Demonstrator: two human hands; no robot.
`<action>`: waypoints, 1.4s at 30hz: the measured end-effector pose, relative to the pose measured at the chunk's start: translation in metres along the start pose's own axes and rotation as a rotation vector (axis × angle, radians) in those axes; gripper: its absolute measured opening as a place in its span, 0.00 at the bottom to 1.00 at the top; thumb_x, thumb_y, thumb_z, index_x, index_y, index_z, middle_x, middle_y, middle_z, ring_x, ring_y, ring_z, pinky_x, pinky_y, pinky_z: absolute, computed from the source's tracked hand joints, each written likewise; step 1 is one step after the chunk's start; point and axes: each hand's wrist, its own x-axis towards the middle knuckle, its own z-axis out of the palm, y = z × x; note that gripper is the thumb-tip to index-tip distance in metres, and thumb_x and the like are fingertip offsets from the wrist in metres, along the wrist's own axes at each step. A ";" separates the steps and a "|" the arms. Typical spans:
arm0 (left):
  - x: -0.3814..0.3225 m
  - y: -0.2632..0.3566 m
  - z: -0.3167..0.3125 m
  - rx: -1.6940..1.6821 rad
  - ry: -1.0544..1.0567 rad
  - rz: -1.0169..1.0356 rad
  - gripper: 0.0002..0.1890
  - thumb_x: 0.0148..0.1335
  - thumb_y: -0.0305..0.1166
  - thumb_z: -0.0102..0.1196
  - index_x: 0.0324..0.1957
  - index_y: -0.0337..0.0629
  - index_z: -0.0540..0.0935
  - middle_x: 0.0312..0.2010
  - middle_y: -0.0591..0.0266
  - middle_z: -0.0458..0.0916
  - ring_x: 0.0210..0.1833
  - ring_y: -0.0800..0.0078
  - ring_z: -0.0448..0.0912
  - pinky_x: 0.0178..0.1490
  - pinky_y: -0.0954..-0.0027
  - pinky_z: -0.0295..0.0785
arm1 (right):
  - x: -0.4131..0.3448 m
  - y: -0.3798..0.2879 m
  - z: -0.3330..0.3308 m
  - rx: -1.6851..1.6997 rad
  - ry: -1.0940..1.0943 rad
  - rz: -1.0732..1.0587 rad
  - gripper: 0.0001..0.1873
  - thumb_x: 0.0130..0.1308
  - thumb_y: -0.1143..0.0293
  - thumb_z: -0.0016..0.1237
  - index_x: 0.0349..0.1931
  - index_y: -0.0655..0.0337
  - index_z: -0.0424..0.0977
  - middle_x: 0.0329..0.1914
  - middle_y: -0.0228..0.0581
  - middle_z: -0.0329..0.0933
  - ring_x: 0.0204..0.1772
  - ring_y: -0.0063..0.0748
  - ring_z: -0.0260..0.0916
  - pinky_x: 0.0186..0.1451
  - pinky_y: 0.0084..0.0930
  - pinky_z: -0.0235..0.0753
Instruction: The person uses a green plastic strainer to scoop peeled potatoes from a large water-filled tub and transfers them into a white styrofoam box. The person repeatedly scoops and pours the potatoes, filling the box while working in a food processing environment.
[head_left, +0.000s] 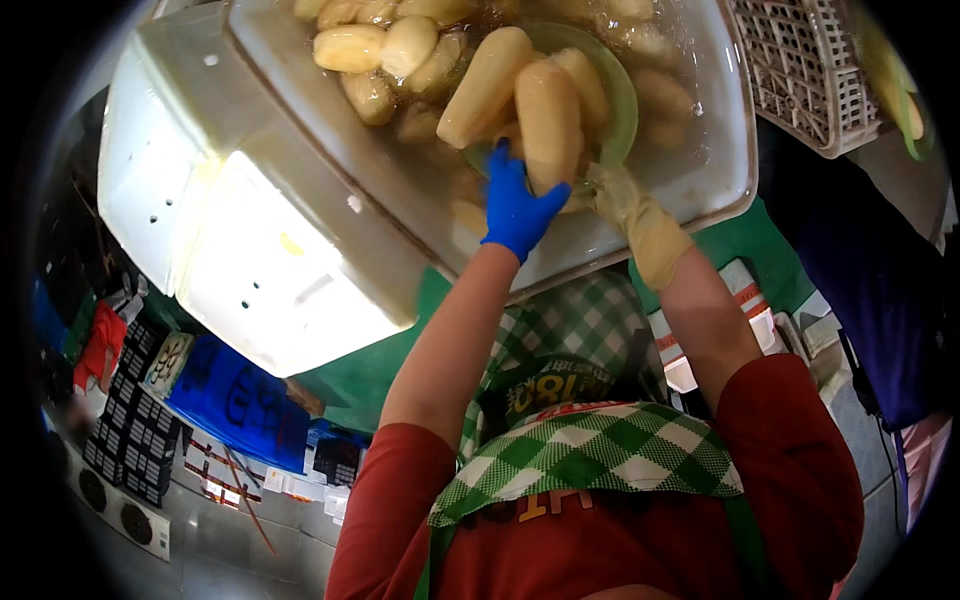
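Note:
Thick peeled lotus root sections lie in a translucent green basin, which sits in the murky water of a large white tub. My left hand, in a blue glove, has its thumb and fingers spread around the near end of the front section. Another peeled section leans just beyond my fingers. At the basin's near right rim is my right hand, in a loose yellowish glove. Its fingertips are blurred, so their grip on the rim is unclear.
More peeled roots float in the tub at the upper left. White foam boxes with small holes stand against the tub's left side. A plastic crate is at the upper right, above a dark purple cloth or garment. Black crates are stacked at lower left.

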 end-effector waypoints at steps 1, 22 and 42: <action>-0.006 0.005 -0.004 0.004 -0.029 0.008 0.34 0.49 0.47 0.67 0.54 0.35 0.76 0.69 0.36 0.53 0.72 0.46 0.54 0.69 0.56 0.57 | -0.017 0.000 0.010 0.046 -0.037 -0.055 0.17 0.66 0.76 0.42 0.56 0.68 0.63 0.54 0.48 0.69 0.51 0.46 0.74 0.44 0.38 0.83; -0.167 0.050 -0.190 -0.889 0.091 0.052 0.31 0.55 0.37 0.60 0.58 0.27 0.73 0.63 0.49 0.66 0.66 0.61 0.65 0.67 0.63 0.61 | -0.196 -0.059 0.173 -0.389 -0.227 -0.236 0.24 0.64 0.74 0.52 0.61 0.60 0.65 0.56 0.41 0.71 0.48 0.35 0.75 0.53 0.36 0.78; -0.257 -0.124 -0.266 -1.347 0.888 -0.563 0.29 0.67 0.47 0.52 0.61 0.35 0.70 0.55 0.57 0.74 0.56 0.66 0.74 0.58 0.67 0.68 | -0.141 0.086 0.439 -2.268 -0.436 -0.489 0.42 0.64 0.71 0.42 0.76 0.48 0.36 0.68 0.71 0.55 0.56 0.57 0.73 0.55 0.38 0.74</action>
